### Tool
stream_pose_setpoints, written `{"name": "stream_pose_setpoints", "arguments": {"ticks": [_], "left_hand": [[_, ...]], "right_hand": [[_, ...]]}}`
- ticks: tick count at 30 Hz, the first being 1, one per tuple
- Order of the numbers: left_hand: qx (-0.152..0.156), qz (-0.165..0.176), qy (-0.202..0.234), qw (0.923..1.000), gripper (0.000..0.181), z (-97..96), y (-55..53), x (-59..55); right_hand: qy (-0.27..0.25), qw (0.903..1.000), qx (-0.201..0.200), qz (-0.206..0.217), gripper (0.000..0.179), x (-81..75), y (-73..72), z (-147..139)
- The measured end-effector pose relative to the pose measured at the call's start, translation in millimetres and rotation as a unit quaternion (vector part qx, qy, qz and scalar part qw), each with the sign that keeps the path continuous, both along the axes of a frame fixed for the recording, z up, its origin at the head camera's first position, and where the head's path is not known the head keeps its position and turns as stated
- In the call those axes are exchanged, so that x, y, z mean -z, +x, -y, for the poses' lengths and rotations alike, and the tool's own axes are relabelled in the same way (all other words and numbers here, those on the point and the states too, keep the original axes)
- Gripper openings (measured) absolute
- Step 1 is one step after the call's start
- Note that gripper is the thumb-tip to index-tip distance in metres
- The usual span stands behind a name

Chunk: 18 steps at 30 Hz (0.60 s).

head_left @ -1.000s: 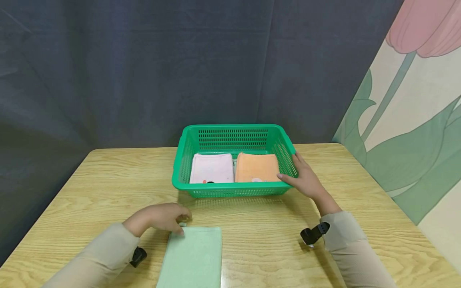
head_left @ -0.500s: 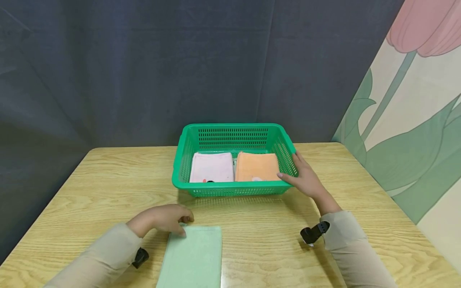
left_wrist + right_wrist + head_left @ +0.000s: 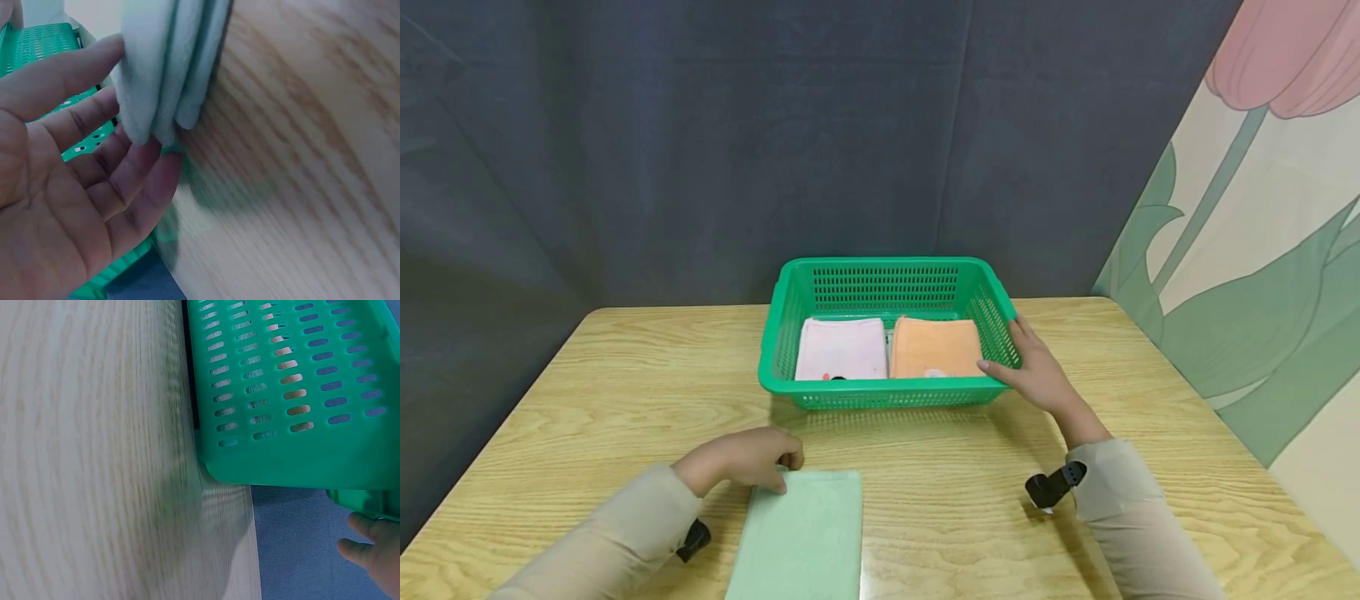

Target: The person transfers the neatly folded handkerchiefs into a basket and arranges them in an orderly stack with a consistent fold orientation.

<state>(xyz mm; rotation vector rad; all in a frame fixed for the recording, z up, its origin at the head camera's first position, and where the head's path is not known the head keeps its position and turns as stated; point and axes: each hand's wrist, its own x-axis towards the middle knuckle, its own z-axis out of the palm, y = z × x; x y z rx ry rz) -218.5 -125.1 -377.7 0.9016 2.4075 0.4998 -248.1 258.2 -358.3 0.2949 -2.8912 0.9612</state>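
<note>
A folded light-green towel [image 3: 805,537] lies on the table at the near edge of the head view. My left hand [image 3: 751,457] is at its far left corner, thumb on top and curled fingers at the edge. In the left wrist view the thick layers of the green towel [image 3: 165,69] show between thumb and fingertips. My right hand [image 3: 1037,377] holds the right front corner of a green plastic basket [image 3: 880,387], thumb over the rim. Inside the basket lie a folded pale-pink towel [image 3: 842,348] and a folded orange towel [image 3: 936,346], side by side.
The wooden table [image 3: 647,375] ends at the back against a dark curtain [image 3: 737,150]. On the right stands a wall with a painted tulip [image 3: 1277,58]. Each wrist wears a black strapped device, such as the right wrist device [image 3: 1055,487].
My left hand has shifted slightly right over the towel's corner, its fingers curling inward. A small loop at that corner is now hidden. The right hand and basket stay put.
</note>
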Motion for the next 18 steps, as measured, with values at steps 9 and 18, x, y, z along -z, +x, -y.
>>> {"name": "stream_pose_setpoints", "arguments": {"ticks": [9,18], "left_hand": [[0.007,-0.014,0.003,0.9999,0.017,-0.4,2.6,0.7],[0.013,0.000,0.014,0.9998,0.018,-0.8,1.4,3.7]], "right_hand": [[-0.003,1.0000,0.000,0.001,0.089,0.1,0.2,0.3],[-0.001,1.0000,-0.002,-0.001,0.089,0.1,-0.5,-0.3]]}}
